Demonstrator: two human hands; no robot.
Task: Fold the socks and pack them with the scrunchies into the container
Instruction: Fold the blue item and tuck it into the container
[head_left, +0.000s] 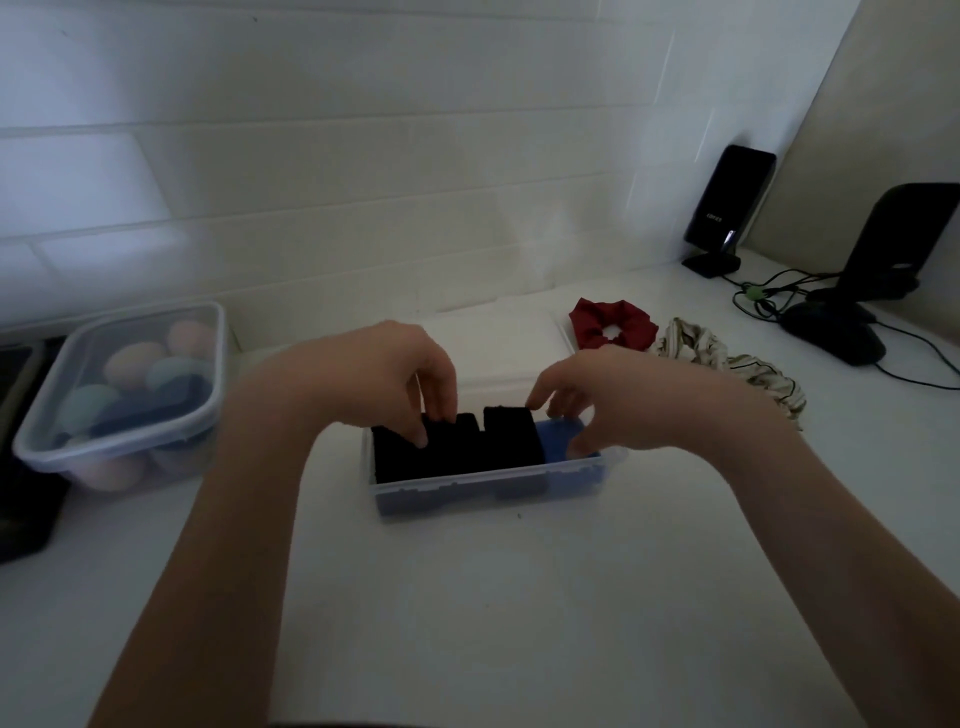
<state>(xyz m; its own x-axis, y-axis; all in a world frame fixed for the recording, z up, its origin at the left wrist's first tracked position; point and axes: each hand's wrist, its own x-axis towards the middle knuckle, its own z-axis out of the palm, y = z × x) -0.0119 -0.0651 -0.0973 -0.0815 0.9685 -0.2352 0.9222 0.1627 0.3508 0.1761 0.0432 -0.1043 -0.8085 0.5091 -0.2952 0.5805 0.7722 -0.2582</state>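
Observation:
A clear plastic container (467, 488) sits in the middle of the white table. Folded black socks (483, 441) stand packed in its left and middle part, and a blue folded sock (558, 434) fills its right end. My left hand (395, 374) presses its fingertips down on the black socks at the left. My right hand (597, 400) reaches into the right end, fingers spread on the blue sock. A red scrunchie (613, 325) lies behind the container to the right. Striped cream scrunchies (727, 358) lie beside it.
The container's white lid (498, 338) lies just behind it. A lidded clear box (124, 395) of pastel sponges stands at the left. Two black speakers (727, 208) (883, 270) with cables stand at the back right, against a white tiled wall.

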